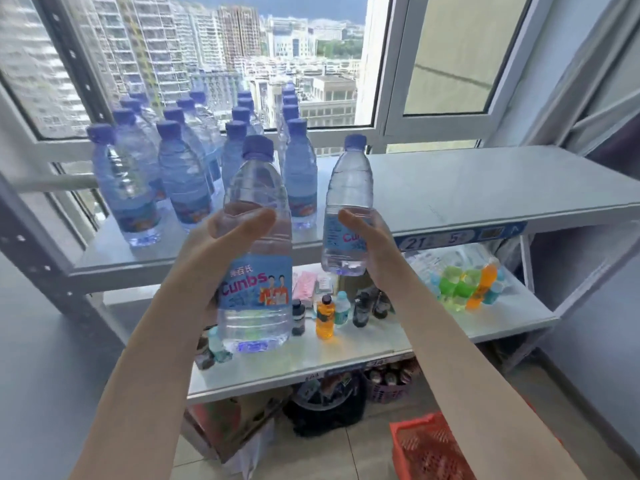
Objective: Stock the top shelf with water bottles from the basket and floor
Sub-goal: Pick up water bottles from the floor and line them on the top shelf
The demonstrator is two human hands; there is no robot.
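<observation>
Two bare arms reach out from the bottom. The left grip [221, 237] is wrapped round a water bottle [256, 289] with a blue cap and a blue label, its thumb across the front. The right grip [372, 244] is wrapped round a second water bottle [348, 188] of the same kind. Both are full of clear water. They are held about upright in the air, in front of the edge of the top shelf [485, 188], not standing on it.

On the left part of the top shelf stand rows of bottles [173, 168] just like them, close together. A blue number strip [450, 239] runs along the shelf's front edge.

The lower shelf [512, 323] carries small things: an orange bottle [325, 317], some dark bottles [362, 308], a pink packet [304, 284], and a clear-wrapped pack of drinks [467, 285] in green, orange and blue.

Under that, a purple basket [388, 388] holds cans. Near it are a black bag [325, 414] and a brown box [225, 427].

A red basket [426, 452] stands on the tiled floor [311, 459] at the bottom right. I cannot tell what is in it.

Behind the shelves a big window [242, 46] shows tall buildings.
</observation>
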